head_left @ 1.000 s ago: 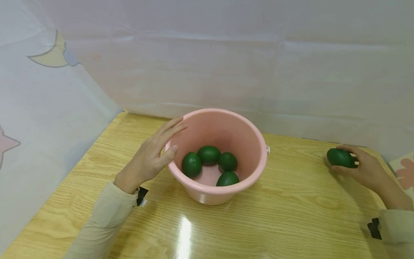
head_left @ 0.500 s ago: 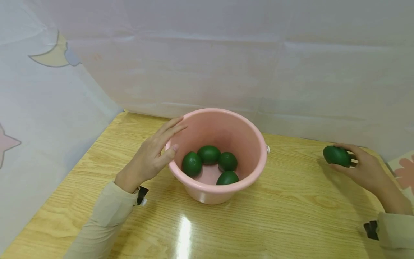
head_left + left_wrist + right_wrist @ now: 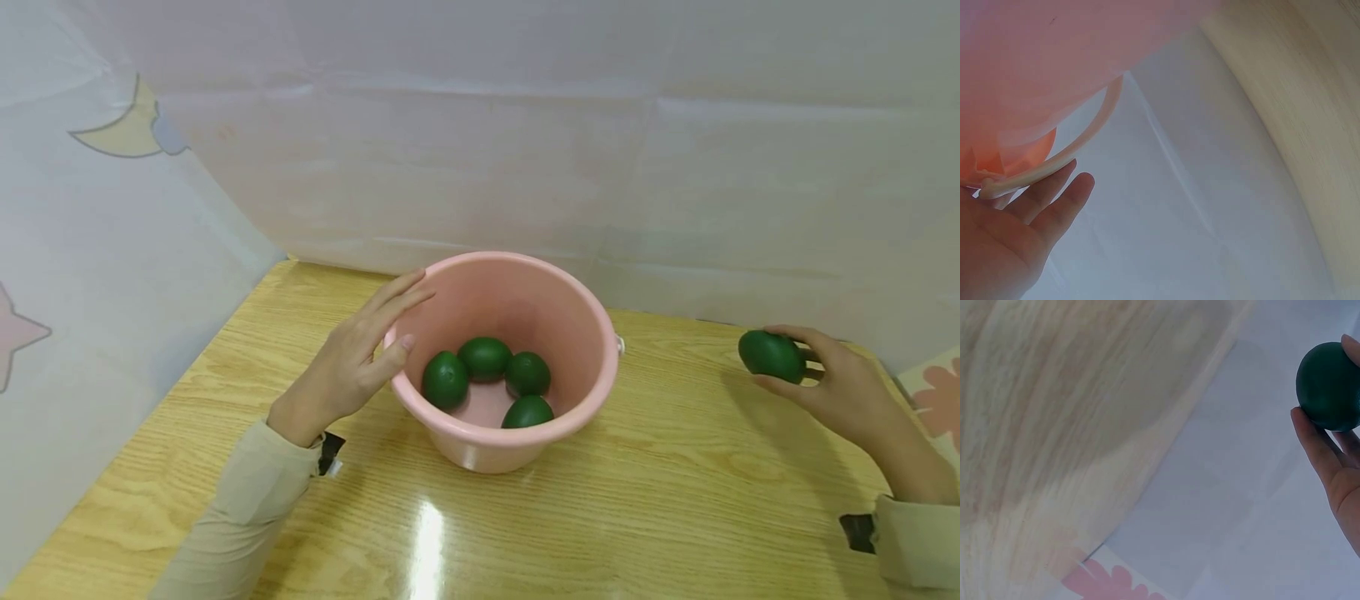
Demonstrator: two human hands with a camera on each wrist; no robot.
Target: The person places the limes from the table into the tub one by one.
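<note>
A pink bucket (image 3: pixel 487 457) stands at the middle of the table in the head view. Several dark green avocados (image 3: pixel 486 358) lie on its bottom. My left hand (image 3: pixel 341 362) rests on the bucket's left rim, its fingers fairly straight and the thumb tip over the edge. The left wrist view has that palm below the bucket's pale handle (image 3: pixel 1088 131), with two fingers extended. Far to the right, my right hand (image 3: pixel 843 387) pinches another avocado (image 3: pixel 771 356) between thumb and fingers, above the table. In the right wrist view this avocado (image 3: pixel 1329 387) sits between the fingertips.
The wooden table (image 3: pixel 660 500) has a pale sheet (image 3: pixel 480 167) hanging behind it and along its left side. A white knob (image 3: pixel 621 344) sticks out from the bucket's right rim.
My right hand has lifted the avocado and carried it slightly to the left. The left hand and the bucket look unmoved.
</note>
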